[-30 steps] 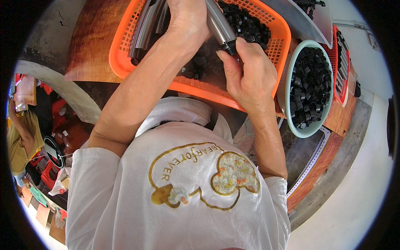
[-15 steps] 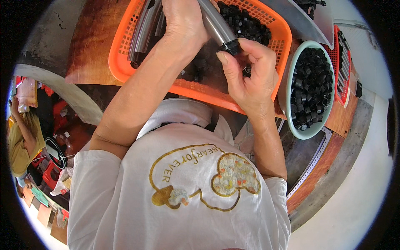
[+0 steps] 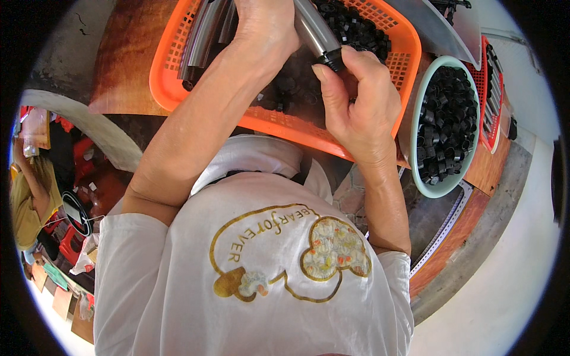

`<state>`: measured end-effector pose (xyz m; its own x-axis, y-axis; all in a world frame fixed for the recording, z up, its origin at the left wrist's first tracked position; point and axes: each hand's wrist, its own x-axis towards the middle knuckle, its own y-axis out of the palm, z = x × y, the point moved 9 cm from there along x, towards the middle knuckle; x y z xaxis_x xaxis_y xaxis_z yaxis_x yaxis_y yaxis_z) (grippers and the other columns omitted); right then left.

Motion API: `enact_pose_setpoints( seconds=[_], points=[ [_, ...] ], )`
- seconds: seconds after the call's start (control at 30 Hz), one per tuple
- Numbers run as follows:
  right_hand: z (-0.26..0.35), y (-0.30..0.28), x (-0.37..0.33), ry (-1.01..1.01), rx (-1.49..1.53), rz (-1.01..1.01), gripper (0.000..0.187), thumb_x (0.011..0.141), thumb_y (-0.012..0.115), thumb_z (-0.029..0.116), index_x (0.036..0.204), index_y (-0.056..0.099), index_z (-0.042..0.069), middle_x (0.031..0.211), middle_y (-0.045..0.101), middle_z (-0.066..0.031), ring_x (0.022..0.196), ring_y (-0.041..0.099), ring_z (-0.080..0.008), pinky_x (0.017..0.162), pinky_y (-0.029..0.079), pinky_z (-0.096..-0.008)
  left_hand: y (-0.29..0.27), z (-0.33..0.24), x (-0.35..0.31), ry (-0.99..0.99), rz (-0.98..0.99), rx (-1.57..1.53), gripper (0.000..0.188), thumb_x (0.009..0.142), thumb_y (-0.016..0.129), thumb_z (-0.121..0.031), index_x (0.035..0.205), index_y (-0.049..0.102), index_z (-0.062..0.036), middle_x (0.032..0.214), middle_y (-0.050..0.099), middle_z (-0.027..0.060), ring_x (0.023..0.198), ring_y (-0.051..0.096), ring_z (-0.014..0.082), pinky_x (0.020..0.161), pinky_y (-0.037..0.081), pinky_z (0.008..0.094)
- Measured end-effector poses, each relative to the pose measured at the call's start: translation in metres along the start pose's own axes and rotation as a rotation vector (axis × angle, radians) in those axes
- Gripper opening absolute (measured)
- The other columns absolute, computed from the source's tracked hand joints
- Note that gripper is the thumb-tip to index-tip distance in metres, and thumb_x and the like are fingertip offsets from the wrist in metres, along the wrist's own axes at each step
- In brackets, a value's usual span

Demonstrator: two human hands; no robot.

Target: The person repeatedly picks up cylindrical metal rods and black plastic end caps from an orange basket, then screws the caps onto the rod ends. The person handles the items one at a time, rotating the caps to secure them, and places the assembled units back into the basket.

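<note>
A smoky grey tube slants over an orange plastic basket, a black cap on its lower end. My left hand, cut off by the top edge of the picture, is closed round the upper part of the tube; its fingertips are mostly hidden. At the cap, my right hand pinches with thumb and forefinger against the black rim. Inside the basket lie more grey tubes on the left and a heap of small black plastic pieces at the back right.
Right of the basket stands a pale green bowl full of black rings. Beyond it is a red basket with tubes. A wooden board lies left. Another person sits far left near a red stool.
Both hands have shifted slightly to the right with the tube and cap. The right thumb and forefinger remain at the cap.
</note>
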<state>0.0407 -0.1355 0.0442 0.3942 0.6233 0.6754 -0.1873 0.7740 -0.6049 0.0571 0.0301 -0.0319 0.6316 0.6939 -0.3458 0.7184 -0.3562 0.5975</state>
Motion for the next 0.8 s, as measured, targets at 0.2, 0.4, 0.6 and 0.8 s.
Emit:
enact_pose_setpoints(
  seconds=[0.2, 0.4, 0.6, 0.8],
  points=[
    [0.001, -0.001, -0.002, 0.005, 0.021, -0.023, 0.041, 0.085, 0.082, 0.01, 0.114, 0.056, -0.002, 0.081, 0.06, -0.014, 0.06, 0.06, -0.0291, 0.051, 0.048, -0.0373, -0.001, 0.0, 0.0, -0.007, -0.011, 0.009, 0.024, 0.101, 0.063, -0.033, 0.095, 0.052, -0.0117, 0.067, 0.054, 0.0018, 0.055, 0.053, 0.0153, 0.051, 0.047, 0.0306],
    [0.004, -0.001, -0.001, -0.019, 0.021, -0.029, 0.043, 0.085, 0.083, 0.012, 0.115, 0.056, -0.001, 0.081, 0.059, -0.0143, 0.06, 0.059, -0.031, 0.05, 0.047, -0.0388, -0.003, 0.006, 0.006, -0.032, 0.043, -0.003, 0.025, 0.101, 0.062, -0.034, 0.093, 0.051, -0.0127, 0.065, 0.053, 0.0018, 0.054, 0.053, 0.0155, 0.049, 0.045, 0.0301],
    [0.018, -0.003, 0.002, -0.007, -0.033, 0.082, 0.042, 0.079, 0.085, 0.01, 0.112, 0.061, 0.0, 0.077, 0.057, -0.012, 0.058, 0.058, -0.0301, 0.049, 0.046, -0.0381, 0.016, 0.007, -0.006, -0.169, 0.252, -0.304, 0.047, 0.104, 0.049, -0.058, 0.089, 0.049, -0.0129, 0.063, 0.048, 0.0059, 0.05, 0.048, 0.0198, 0.048, 0.044, 0.031],
    [0.024, -0.016, 0.003, -0.149, 0.045, -0.071, 0.03, 0.078, 0.081, 0.001, 0.106, 0.071, 0.001, 0.077, 0.056, -0.0064, 0.057, 0.056, -0.0202, 0.044, 0.04, -0.0318, 0.02, 0.004, -0.013, -0.17, 0.251, -0.19, 0.064, 0.096, 0.044, -0.078, 0.088, 0.049, -0.0145, 0.065, 0.051, 0.0057, 0.051, 0.051, 0.0204, 0.047, 0.044, 0.0319]
  ],
)
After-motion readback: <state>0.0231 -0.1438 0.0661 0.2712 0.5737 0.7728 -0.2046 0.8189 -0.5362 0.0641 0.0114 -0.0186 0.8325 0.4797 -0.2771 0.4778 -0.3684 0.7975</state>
